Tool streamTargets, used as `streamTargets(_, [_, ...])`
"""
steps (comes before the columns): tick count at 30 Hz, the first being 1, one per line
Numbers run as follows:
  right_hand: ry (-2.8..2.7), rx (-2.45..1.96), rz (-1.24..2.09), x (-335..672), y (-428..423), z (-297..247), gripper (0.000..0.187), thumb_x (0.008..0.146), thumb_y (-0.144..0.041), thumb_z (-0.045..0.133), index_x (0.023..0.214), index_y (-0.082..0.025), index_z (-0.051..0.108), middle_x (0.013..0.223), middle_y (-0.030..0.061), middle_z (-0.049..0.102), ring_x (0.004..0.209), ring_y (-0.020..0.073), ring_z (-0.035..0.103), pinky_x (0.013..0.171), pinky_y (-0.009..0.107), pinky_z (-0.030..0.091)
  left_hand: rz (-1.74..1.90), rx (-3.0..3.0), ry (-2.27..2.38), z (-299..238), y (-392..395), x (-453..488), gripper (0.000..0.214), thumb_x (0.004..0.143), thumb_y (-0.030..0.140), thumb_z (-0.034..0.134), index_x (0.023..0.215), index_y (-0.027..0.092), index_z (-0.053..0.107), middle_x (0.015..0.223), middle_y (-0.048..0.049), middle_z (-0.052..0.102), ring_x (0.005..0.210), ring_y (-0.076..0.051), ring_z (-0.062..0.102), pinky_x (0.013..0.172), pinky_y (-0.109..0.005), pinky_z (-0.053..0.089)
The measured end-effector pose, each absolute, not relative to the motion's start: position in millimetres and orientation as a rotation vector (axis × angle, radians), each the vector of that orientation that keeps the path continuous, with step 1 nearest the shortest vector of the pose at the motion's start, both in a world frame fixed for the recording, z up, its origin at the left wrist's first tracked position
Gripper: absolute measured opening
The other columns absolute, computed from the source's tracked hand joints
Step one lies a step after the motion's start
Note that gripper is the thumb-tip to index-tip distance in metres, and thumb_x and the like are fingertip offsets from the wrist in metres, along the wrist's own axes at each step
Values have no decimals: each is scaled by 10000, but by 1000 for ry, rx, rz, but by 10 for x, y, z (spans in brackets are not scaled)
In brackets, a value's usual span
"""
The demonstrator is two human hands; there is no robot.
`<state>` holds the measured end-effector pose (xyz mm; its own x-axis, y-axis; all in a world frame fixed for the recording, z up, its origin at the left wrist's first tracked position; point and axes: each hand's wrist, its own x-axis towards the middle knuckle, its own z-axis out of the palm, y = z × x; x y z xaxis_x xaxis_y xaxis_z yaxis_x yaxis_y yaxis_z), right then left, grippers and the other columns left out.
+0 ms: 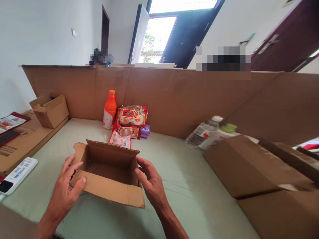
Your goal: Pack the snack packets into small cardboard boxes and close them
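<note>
Cupping an open cardboard box (112, 189) between them, left hand (65, 184) and right hand (152, 182) hold opposite ends — pale green cloth (186, 199) below, cardboard partition (169, 99) beyond, bright doorway (159, 36) farther off.

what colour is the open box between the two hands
The open box is plain cardboard brown, best seen in the head view.
</note>
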<state>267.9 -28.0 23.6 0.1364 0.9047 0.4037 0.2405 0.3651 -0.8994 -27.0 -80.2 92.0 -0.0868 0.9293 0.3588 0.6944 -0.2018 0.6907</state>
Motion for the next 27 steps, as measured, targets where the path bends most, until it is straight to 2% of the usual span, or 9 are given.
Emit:
streamTargets(5, [-1390,-1172,697,2722,-290,243,421,890,-488,639,1236,-249,668,1290,103,691,1109,274,681,931,439,590,1297,1913,1791,895,-774,-243,429,914,467,538,1228,202,661,1518,-160,495,1393,-379,490,1092,-609,464])
streamTargets(10, [-1416,-1150,761,2686,-247,287,411,897,-488,642,1229,-245,657,1256,104,699,1015,247,707,895,415,601,1358,1941,1768,840,-769,-252,379,923,464,551,1194,227,667,1483,-134,538,1427,-357,453,1120,-594,439])
streamTargets(16, [-1402,-1091,784,2532,-124,289,410,907,-482,610,1240,-248,660,1271,101,689,1112,262,674,920,414,585,1369,1874,1839,809,-795,-299,352,944,454,539,1199,237,649,1495,-115,521,1400,-337,483,1162,-587,387])
streamTargets(24, [-1407,-1121,895,2577,-110,280,462,909,-568,588,1233,-248,668,1256,100,698,1063,254,685,900,395,575,1314,1967,1830,663,-820,-374,341,962,424,520,1242,259,623,1519,-108,489,1392,-344,494,1103,-575,455])
streamTargets(27, [-1344,-1149,885,2588,-116,205,502,934,-633,501,1186,-243,692,1213,97,716,1099,264,666,889,390,569,1307,1988,1832,631,-834,-382,327,969,409,513,1244,265,618,1527,-100,482,1382,-340,507,1088,-555,474])
